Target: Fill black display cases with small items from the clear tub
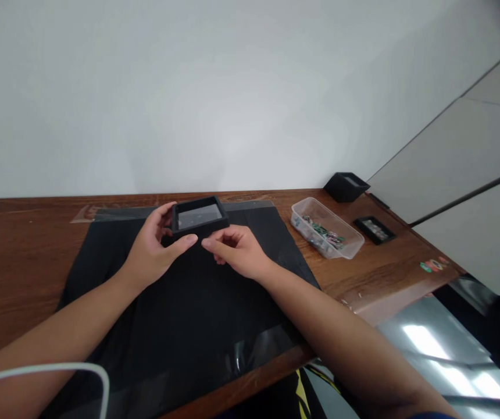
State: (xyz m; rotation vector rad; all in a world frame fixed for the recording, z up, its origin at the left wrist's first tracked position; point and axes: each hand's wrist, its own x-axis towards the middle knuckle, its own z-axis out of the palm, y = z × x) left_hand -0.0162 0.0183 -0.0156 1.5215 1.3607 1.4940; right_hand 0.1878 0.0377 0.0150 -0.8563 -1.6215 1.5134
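Observation:
A small black box [225, 216] with a raised rim and a greyish, see-through panel is held up over a black mat [180, 326]. My left hand [156, 247] grips its left side, fingers behind and thumb along the front edge. Just below the box's front right corner is my right hand [236, 250], its thumb and fingers pinched together and close against the underside. Whether something small sits in that pinch is hidden.
At right, a clear plastic container [350, 233] holds many small pieces. Beyond it are a black box [341, 187] by the wall and a shallow black tray [381, 237] of small pale items. Colourful bits [434, 265] lie near the table edge. A white cable [58, 366] crosses lower left.

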